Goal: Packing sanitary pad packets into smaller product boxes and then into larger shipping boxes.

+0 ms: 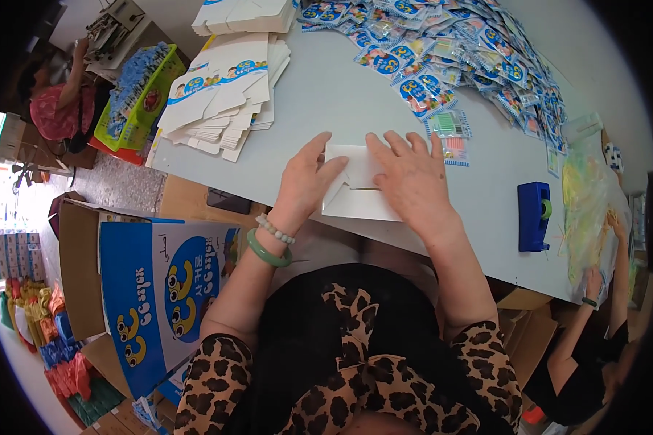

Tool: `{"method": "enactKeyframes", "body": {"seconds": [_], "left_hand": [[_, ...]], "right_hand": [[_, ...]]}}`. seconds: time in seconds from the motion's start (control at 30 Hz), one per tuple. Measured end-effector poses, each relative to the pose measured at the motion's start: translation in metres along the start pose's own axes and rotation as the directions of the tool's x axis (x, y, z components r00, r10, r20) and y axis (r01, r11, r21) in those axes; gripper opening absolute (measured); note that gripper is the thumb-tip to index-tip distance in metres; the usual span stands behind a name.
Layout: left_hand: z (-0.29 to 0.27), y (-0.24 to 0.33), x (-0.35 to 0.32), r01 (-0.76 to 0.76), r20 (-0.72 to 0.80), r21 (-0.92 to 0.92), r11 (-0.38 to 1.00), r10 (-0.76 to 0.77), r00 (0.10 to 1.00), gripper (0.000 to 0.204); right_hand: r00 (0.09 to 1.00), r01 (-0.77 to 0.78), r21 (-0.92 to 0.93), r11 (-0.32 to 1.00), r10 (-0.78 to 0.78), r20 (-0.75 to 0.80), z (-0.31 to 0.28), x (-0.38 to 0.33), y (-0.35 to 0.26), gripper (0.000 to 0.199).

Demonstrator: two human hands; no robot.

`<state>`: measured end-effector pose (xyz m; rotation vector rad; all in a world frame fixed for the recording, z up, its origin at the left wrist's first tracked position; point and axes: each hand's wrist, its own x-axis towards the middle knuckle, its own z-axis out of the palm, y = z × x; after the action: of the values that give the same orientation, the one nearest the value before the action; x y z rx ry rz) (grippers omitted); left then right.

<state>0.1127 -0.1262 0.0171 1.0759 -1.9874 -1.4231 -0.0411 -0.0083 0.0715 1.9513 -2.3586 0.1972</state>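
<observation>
A small white carton (361,199) with folded flaps lies at the near edge of the table, between my two hands. At its left side my left hand (305,177) is closed on it, thumb over a flap and fingers by the far corner. My right hand (411,174) lies over the right side with fingers spread and stretched out, thumb tip against the flaps. What is inside the carton is hidden. Just beyond my right fingers lie small printed sachets (448,123).
Flattened printed cartons (221,90) are stacked at the far left. A large sachet heap (479,51) covers the far right. A blue tape dispenser (534,217) stands right, near a person's hands (593,283) and clear plastic bag (584,196). Lower left is an open cardboard box (80,261).
</observation>
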Motion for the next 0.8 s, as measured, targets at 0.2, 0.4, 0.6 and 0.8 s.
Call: {"method": "enactKeyframes", "body": {"seconds": [0.2,0.4,0.6,0.8], "left_hand": [[0.001,0.000,-0.002,-0.057,-0.031,0.020,0.998,0.058,0.998,0.038],[0.002,0.010,-0.009,-0.133,-0.033,0.036,0.990,0.134,0.990,0.032],[0.015,0.011,-0.010,-0.329,-0.001,0.098,0.939,0.331,0.944,0.022],[0.013,0.016,-0.011,-0.233,0.076,0.070,0.970,0.227,0.971,0.022]], "right_hand": [[0.991,0.120,0.252,0.960,-0.133,0.032,0.003,0.002,0.016,0.055],[0.996,0.072,0.625,0.777,-0.083,-0.011,-0.001,-0.003,0.026,0.034],[0.981,-0.183,0.833,0.522,0.146,0.125,0.010,-0.003,0.016,0.017],[0.997,0.000,0.709,0.705,0.057,-0.057,0.010,-0.007,0.016,0.012]]}}
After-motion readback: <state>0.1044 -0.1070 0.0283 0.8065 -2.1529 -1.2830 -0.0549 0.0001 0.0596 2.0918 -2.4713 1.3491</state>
